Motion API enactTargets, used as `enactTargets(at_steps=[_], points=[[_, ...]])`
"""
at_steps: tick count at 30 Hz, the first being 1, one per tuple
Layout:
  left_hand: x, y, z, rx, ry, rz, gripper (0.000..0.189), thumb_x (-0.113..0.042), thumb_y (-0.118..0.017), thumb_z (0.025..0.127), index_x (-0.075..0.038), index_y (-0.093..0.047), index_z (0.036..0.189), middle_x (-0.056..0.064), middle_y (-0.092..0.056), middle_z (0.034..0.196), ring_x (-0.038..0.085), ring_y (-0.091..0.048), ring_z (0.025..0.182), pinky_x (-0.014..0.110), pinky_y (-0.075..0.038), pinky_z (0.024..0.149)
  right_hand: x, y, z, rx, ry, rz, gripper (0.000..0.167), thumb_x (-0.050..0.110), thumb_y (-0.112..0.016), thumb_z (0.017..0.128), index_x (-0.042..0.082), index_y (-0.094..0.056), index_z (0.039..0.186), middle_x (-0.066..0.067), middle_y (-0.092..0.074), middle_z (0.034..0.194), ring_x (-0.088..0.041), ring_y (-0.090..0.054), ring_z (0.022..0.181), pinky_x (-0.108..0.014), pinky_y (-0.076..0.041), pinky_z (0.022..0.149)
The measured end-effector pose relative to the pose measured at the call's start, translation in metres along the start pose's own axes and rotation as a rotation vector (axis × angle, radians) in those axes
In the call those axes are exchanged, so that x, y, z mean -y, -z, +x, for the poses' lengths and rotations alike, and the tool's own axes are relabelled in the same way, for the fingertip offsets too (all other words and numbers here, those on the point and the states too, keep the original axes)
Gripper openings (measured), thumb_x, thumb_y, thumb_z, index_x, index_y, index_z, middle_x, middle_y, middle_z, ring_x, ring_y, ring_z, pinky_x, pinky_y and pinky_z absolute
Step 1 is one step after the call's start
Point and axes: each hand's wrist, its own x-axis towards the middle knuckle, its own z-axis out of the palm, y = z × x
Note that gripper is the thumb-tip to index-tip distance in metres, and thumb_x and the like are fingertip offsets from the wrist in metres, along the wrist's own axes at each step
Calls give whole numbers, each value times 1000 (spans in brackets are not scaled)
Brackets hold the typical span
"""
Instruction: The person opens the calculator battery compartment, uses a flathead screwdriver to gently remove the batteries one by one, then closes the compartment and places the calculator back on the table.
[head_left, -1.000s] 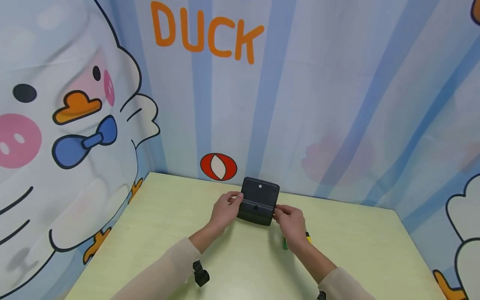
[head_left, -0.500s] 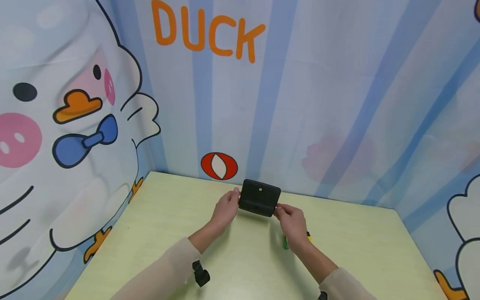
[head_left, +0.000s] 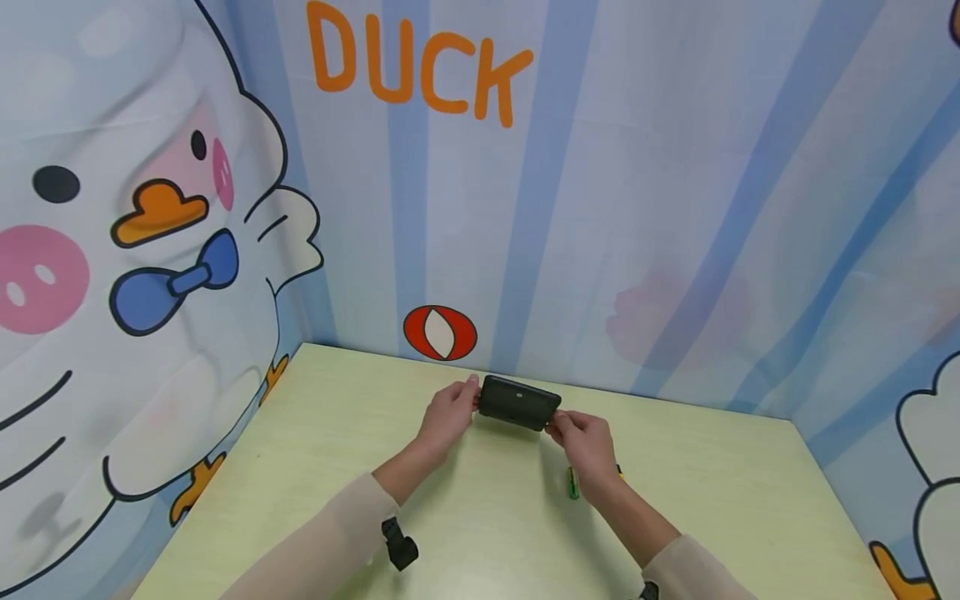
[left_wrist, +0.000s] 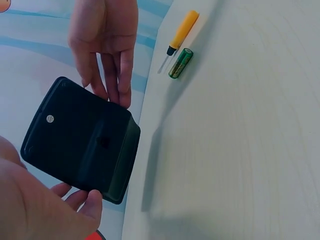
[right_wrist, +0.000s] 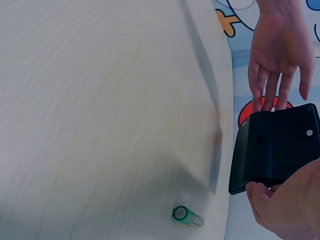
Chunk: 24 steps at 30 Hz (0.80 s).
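A black device (head_left: 519,402) with rounded corners, a stepped face and a small round pale sticker is held up over the far part of the table. My left hand (head_left: 447,414) holds its left edge by the fingers, with the thumb pointing up in the head view. At the opposite edge, the fingers of my right hand (head_left: 585,446) grip near the corner. The left wrist view shows the stepped, stickered face (left_wrist: 80,135); its other side is hidden. Below the right hand lies a green battery (left_wrist: 180,63), beside a screwdriver (left_wrist: 185,31) with a yellow handle.
The pale wooden table (head_left: 480,533) meets a printed duck curtain (head_left: 675,208) close behind the device. More curtain hangs at the left and right sides. A black wrist strap (head_left: 400,546) sits on the left sleeve.
Between my two hands the device has tilted, so its stickered face looks much shallower in the head view. Both hands stay at its edges, nearly in place; the left thumb now points up.
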Motion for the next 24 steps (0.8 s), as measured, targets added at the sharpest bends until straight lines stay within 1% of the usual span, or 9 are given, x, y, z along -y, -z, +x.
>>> enactTargets(at_steps=[5,8,12,14,15,18,21,22,24], points=[[-1,3,-1,17,20,10,51,-47,-50,111,-1,-71,115,18,-69,113,34,-66,101,39,-54,87,-2,0,2,11,8,47,38,16,-50,113,-14,-68,130,-27,-70,125,-35,-70,118,-39,-55,104],[-1,4,-1,22,33,7,52,-49,-51,110,-1,-71,117,19,-69,114,33,-66,100,41,-54,87,-4,0,3,22,10,58,39,16,-51,113,-15,-68,128,-28,-69,127,-35,-70,119,-39,-55,103],[1,4,1,30,45,-32,54,-46,-53,110,2,-70,126,19,-69,119,38,-67,113,43,-56,97,-6,-1,4,29,-9,68,36,14,-51,112,-15,-69,126,-28,-67,129,-34,-70,119,-38,-55,103],[2,4,3,38,52,-64,52,-41,-53,109,5,-69,129,18,-68,122,38,-66,118,43,-56,102,-6,-1,3,32,-15,73,36,11,-51,111,-16,-68,126,-29,-65,130,-34,-70,120,-39,-54,104],[2,5,3,43,55,-78,50,-37,-53,109,6,-69,128,18,-68,122,38,-65,119,42,-56,103,-6,-1,3,29,-20,73,35,10,-50,111,-16,-67,127,-29,-65,131,-33,-69,120,-39,-54,105],[3,5,3,59,66,-109,37,-24,-53,103,5,-71,115,15,-68,112,34,-66,114,41,-56,103,-5,0,3,33,-20,74,36,9,-49,112,-17,-65,131,-30,-61,136,-34,-66,125,-40,-51,108],[2,7,2,82,79,-107,20,-15,-53,96,-1,-67,92,9,-63,91,29,-65,98,42,-56,99,-3,1,2,32,-14,61,34,8,-50,112,-16,-65,131,-30,-59,140,-34,-64,128,-40,-50,109],[1,7,2,87,84,-104,16,-13,-53,95,-3,-65,88,6,-60,87,27,-63,95,42,-55,98,-3,2,2,34,-13,61,34,7,-50,111,-16,-65,131,-30,-59,140,-33,-63,128,-40,-50,109],[1,8,1,88,94,-91,16,-12,-54,94,-3,-66,88,5,-60,85,23,-60,90,41,-55,95,-3,3,2,39,-13,63,32,5,-51,111,-17,-65,129,-31,-59,139,-32,-64,126,-40,-51,109]])
